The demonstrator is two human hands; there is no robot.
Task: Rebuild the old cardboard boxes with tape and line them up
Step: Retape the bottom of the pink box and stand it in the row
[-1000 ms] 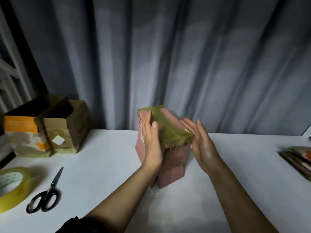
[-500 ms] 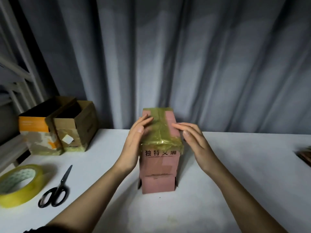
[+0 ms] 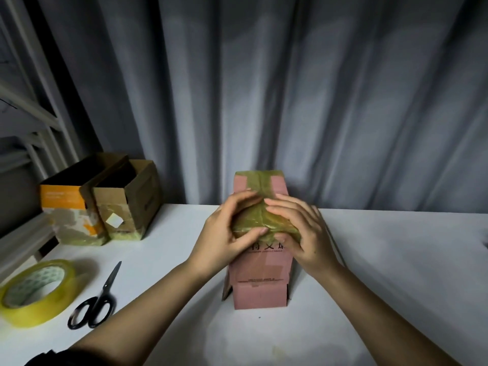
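Note:
A tall pink cardboard box [image 3: 260,294] stands upright on the white table [image 3: 396,273], straight in front of me. Yellowish tape [image 3: 260,180] covers its top and runs down over the front edge. My left hand [image 3: 227,233] curls over the top left front corner, thumb pressing the tape on the front face. My right hand [image 3: 303,233] wraps the top right front corner, fingers lying across the taped top, thumb down the front. The two hands' fingertips almost meet over the tape seam.
Two open-topped boxes stand side by side at the back left: an orange-and-white one [image 3: 66,207] and a brown one [image 3: 129,204]. A roll of yellow tape [image 3: 37,294] and black scissors [image 3: 97,302] lie at the front left. Grey curtain behind; a shelf frame [image 3: 31,114] at left.
The box was turned to face me squarely. My hands moved from its sides up onto the taped top and closed round its front corners.

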